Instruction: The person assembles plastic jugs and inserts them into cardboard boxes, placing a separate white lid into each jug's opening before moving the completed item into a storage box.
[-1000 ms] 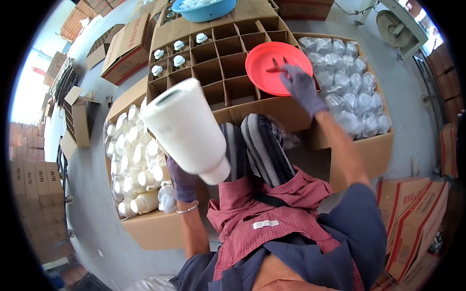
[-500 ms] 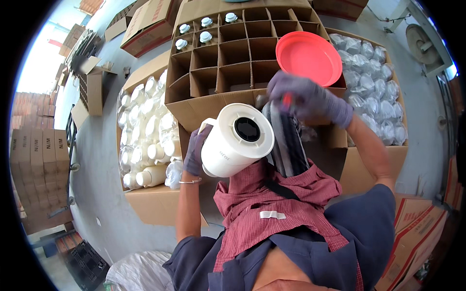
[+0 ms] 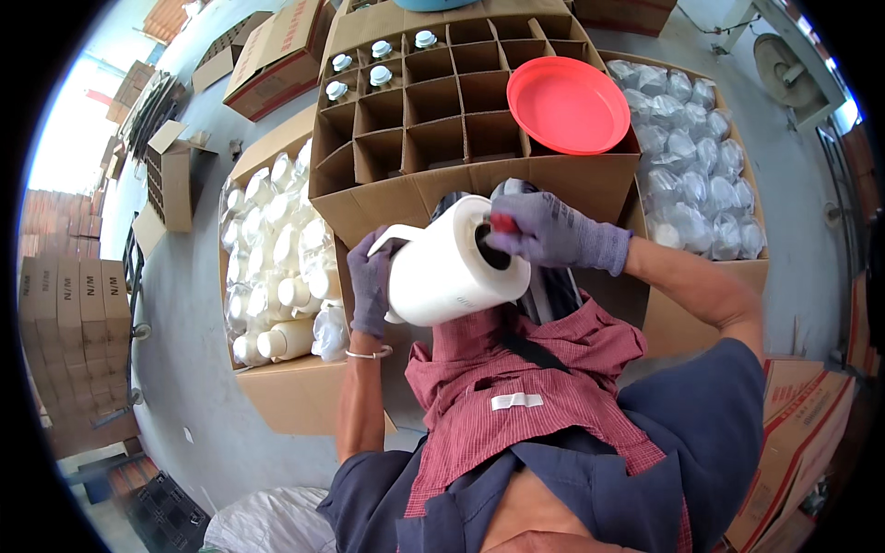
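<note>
In front of my lap a white jug [image 3: 433, 276], likely a vacuum flask, lies tilted, its round end with a dark centre turned to the right. My left hand [image 3: 370, 290], in a purple-grey glove, is closed round the jug's handle side. My gloved right hand [image 3: 562, 235] is closed on a red-handled tool [image 3: 503, 222], held against the dark centre of that end. The tool's tip is hidden at the jug, so its kind does not show.
Ahead stands a divided carton [image 3: 442, 175] with several white-capped bottles [image 3: 380, 76] and a red basin [image 3: 569, 106] on its right corner. A carton of wrapped white jugs [image 3: 290, 244] is at left; one of clear-wrapped pieces [image 3: 696, 175] is at right.
My right hand has come down and left with the red-handled tool, onto the jug's round end. The jug has turned so that end points more to the right.
</note>
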Motion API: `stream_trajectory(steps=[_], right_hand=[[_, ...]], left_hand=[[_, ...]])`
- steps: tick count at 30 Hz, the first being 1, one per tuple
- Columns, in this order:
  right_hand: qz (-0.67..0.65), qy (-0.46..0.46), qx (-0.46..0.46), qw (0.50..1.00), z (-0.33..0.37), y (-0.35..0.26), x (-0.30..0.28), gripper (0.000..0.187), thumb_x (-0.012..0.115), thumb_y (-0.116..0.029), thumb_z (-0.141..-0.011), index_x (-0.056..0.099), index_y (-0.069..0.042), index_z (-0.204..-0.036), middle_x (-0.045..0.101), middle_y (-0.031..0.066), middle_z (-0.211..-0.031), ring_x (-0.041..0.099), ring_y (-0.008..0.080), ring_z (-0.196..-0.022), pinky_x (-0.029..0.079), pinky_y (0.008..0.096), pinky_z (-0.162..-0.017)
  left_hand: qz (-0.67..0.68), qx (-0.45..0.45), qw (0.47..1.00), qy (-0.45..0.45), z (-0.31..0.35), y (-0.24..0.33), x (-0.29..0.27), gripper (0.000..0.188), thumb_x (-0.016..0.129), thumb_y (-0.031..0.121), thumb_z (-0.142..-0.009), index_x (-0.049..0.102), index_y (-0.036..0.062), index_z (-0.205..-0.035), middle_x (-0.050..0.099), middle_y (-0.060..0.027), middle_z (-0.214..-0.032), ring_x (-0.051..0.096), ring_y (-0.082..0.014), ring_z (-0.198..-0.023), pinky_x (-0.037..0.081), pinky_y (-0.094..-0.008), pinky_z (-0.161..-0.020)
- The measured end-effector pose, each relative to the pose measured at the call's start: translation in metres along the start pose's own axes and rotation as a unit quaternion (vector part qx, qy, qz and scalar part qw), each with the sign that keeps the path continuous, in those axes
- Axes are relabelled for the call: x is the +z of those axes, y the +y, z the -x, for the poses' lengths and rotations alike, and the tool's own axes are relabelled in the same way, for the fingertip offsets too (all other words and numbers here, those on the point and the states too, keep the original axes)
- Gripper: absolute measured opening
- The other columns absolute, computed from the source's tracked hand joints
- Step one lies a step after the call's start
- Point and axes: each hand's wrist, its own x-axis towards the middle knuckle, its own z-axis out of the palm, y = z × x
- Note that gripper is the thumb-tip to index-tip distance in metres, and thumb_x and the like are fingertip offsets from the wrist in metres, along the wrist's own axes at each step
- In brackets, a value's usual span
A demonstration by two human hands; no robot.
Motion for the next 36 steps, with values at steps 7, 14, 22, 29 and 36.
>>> stream_trajectory(steps=[7, 14, 22, 29, 36], right_hand=[[-0.51, 0.089, 0.351, 0.78, 0.023, 0.012, 0.027, 0.027, 0.056, -0.031, -0.094, 0.059, -0.004, -0.098, 0.055, -0.0025, -0.084, 0.053, 0.0085, -0.074, 0.044, 0.0251, -0.066], [0.246, 0.272, 0.076, 0.927, 0.004, 0.065, -0.045, 0.019, 0.062, -0.023, -0.087, 0.056, -0.007, -0.092, 0.061, 0.0142, -0.087, 0.064, 0.0348, -0.078, 0.052, 0.0454, -0.063], [0.401, 0.294, 0.156, 0.854, 0.005, 0.154, -0.055, 0.016, 0.064, -0.018, -0.083, 0.061, -0.008, -0.096, 0.062, 0.0115, -0.098, 0.064, 0.0296, -0.085, 0.05, 0.0409, -0.079], [0.31, 0.392, 0.2, 0.843, 0.192, 0.163, -0.053, 0.015, 0.064, -0.02, -0.083, 0.064, -0.006, -0.09, 0.066, 0.0128, -0.091, 0.063, 0.0317, -0.084, 0.05, 0.0412, -0.076], [0.124, 0.27, 0.873, 0.388, 0.419, 0.27, -0.08, 0.073, 0.06, -0.062, -0.077, 0.051, -0.022, -0.138, 0.033, 0.01, -0.152, 0.031, 0.032, -0.139, 0.028, 0.0542, -0.108]], left_hand=[[-0.186, 0.336, 0.919, 0.088, 0.012, 0.036, 0.015, 0.017, 0.053, 0.006, -0.091, 0.068, -0.0016, -0.093, 0.07, -0.0152, -0.093, 0.068, -0.0247, -0.085, 0.053, -0.034, -0.078], [-0.208, 0.337, 0.918, 0.025, -0.034, 0.053, 0.0, 0.019, 0.061, 0.01, -0.09, 0.065, 0.0002, -0.106, 0.069, -0.0127, -0.104, 0.066, -0.0287, -0.098, 0.05, -0.0398, -0.091], [-0.335, 0.537, 0.663, -0.4, 0.004, 0.078, 0.09, 0.042, 0.07, 0.029, -0.08, 0.062, 0.0071, -0.115, 0.065, -0.0103, -0.116, 0.059, -0.0312, -0.115, 0.04, -0.0506, -0.104], [-0.402, 0.436, 0.761, -0.263, 0.052, 0.034, 0.038, 0.047, 0.061, 0.024, -0.087, 0.052, -0.0004, -0.126, 0.049, -0.024, -0.134, 0.045, -0.0428, -0.127, 0.032, -0.0592, -0.105], [-0.397, 0.229, 0.884, -0.09, 0.037, 0.012, -0.003, 0.051, 0.044, 0.019, -0.1, 0.034, -0.0029, -0.144, 0.037, -0.0213, -0.148, 0.034, -0.0355, -0.138, 0.026, -0.0458, -0.114]])
